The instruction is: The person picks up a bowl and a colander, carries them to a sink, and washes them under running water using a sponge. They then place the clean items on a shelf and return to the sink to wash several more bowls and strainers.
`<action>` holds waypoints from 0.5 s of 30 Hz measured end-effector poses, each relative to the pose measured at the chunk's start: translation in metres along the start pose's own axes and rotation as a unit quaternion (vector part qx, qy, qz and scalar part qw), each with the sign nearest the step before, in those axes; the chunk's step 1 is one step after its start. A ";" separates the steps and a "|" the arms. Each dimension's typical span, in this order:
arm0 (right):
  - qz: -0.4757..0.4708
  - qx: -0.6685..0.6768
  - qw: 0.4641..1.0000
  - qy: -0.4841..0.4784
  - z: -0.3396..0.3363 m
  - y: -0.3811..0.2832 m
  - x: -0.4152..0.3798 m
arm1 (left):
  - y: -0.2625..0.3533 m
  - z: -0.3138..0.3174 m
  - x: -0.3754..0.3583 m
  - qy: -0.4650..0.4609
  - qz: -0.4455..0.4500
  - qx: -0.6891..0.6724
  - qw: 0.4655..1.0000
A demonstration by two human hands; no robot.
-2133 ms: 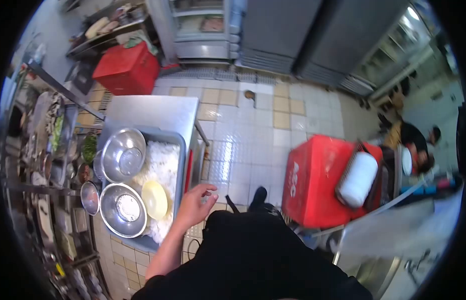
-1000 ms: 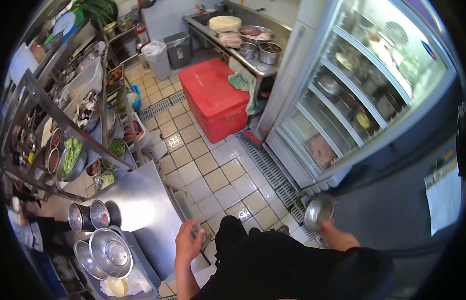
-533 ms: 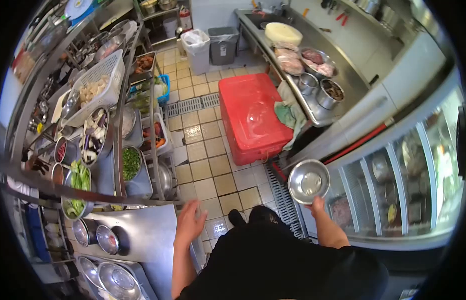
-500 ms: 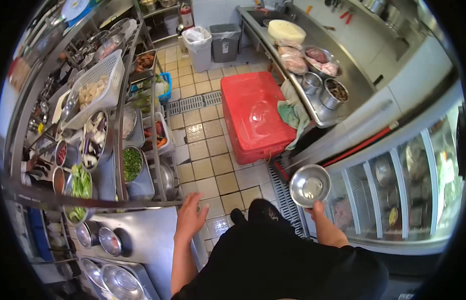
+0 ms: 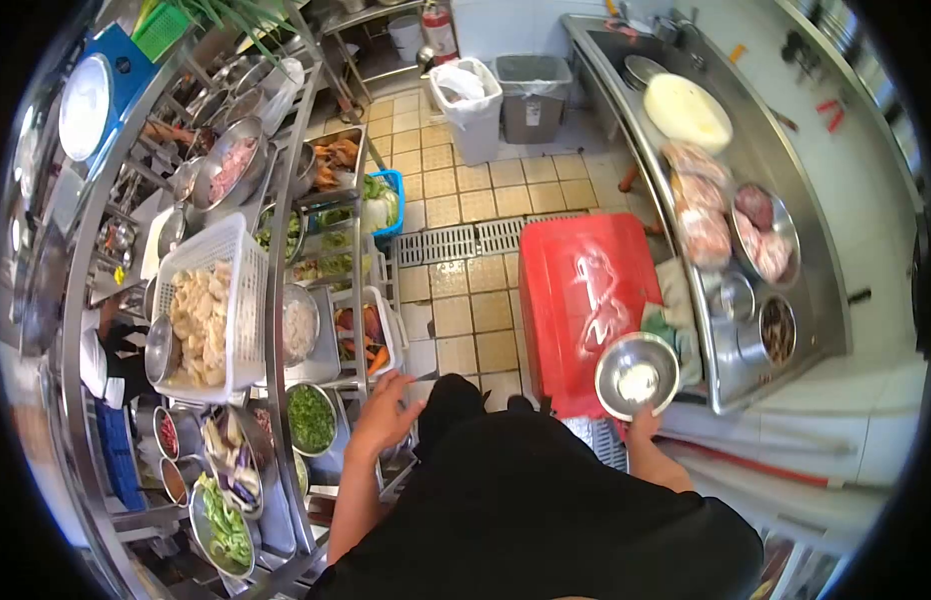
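My right hand [image 5: 644, 432] grips the near rim of a round steel bowl [image 5: 637, 376]. A small pale patch shows at the bottom of the bowl; I cannot make out whether it is food or glare. Below the bowl in view lies the near end of a red lidded box [image 5: 586, 290]. Over on the left, my left hand [image 5: 390, 414] hangs in the air with its fingers apart and nothing in them. It is nearest to the metal shelf, where a bowl of chopped green herbs [image 5: 312, 419] stands.
A steel rack on the left carries a white basket of pale pieces [image 5: 199, 320] and a bowl of sliced eggplant [image 5: 234, 455]. On the right, a steel sink counter [image 5: 721, 375] holds bagged meat [image 5: 701, 205] and pots. Two bins [image 5: 471, 110] stand at the back.
My view has turned and moved forward along the aisle. The red box and sink counter are now nearer, and the glass-fronted fridge has mostly left view. The bowl stays in my right hand.
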State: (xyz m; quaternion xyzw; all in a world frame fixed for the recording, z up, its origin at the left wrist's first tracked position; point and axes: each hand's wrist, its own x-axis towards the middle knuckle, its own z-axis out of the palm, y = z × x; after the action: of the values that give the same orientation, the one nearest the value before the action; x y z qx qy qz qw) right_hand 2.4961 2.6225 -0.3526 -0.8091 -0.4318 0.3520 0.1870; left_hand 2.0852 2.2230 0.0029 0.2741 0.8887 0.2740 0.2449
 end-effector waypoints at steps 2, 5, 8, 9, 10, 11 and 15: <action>-0.065 0.151 0.984 -0.062 0.073 -0.124 -0.027 | -0.012 -0.022 0.045 0.023 -0.030 -0.019 0.999; -0.089 0.252 0.955 -0.133 0.190 -0.277 -0.042 | -0.067 -0.038 0.127 0.054 0.013 0.021 0.998; -0.070 0.362 0.899 -0.237 0.241 -0.386 -0.098 | -0.094 -0.063 0.222 0.038 -0.009 0.013 0.999; -0.068 0.361 0.899 -0.237 0.262 -0.405 -0.098 | -0.103 -0.070 0.264 0.025 -0.032 -0.041 0.998; -0.049 0.385 0.893 -0.227 0.285 -0.416 -0.102 | -0.109 -0.083 0.309 -0.022 -0.129 -0.097 0.987; -0.021 0.408 0.888 -0.211 0.305 -0.413 -0.106 | -0.135 -0.091 0.339 -0.035 -0.134 -0.088 0.986; -0.096 0.305 0.946 -0.048 0.354 -0.371 -0.070 | -0.242 -0.123 0.534 0.134 -0.256 -0.648 0.704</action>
State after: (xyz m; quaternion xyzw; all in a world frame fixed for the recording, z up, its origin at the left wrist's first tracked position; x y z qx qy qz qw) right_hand 2.0006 2.7703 -0.3406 -0.6506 -0.3878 0.4854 0.4368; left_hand 1.5384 2.3421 -0.2094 -0.2298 0.5514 0.7432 0.3015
